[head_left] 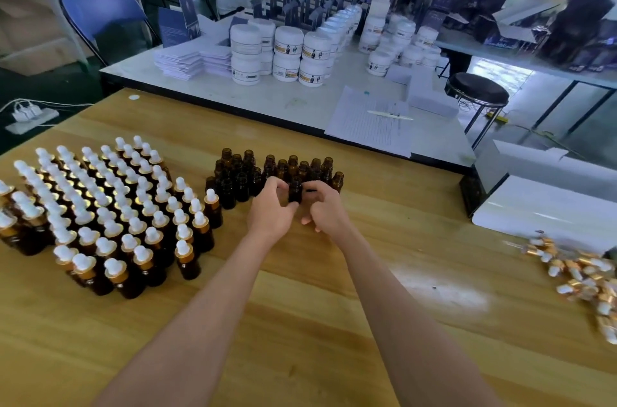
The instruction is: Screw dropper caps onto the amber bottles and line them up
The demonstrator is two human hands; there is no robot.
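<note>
Left grip [270, 206] and right grip [325, 209] curl onto one upright uncapped amber glass bottle [295, 190]; loose gold-and-white dropper caps [581, 273] lie well beyond the right grip.

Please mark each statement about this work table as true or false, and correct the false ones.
1. The capped bottles stand in rows on the left part of the wooden table. True.
2. The bottle between the left hand and the right hand already wears a dropper cap. False: its neck is open.
3. The loose dropper caps lie in a pile at the right edge of the wooden table. True.
4. The white jars stand among the amber bottles. False: they stand on the grey table behind.
5. The uncapped bottles stand in a cluster beyond the hands. True.
</note>
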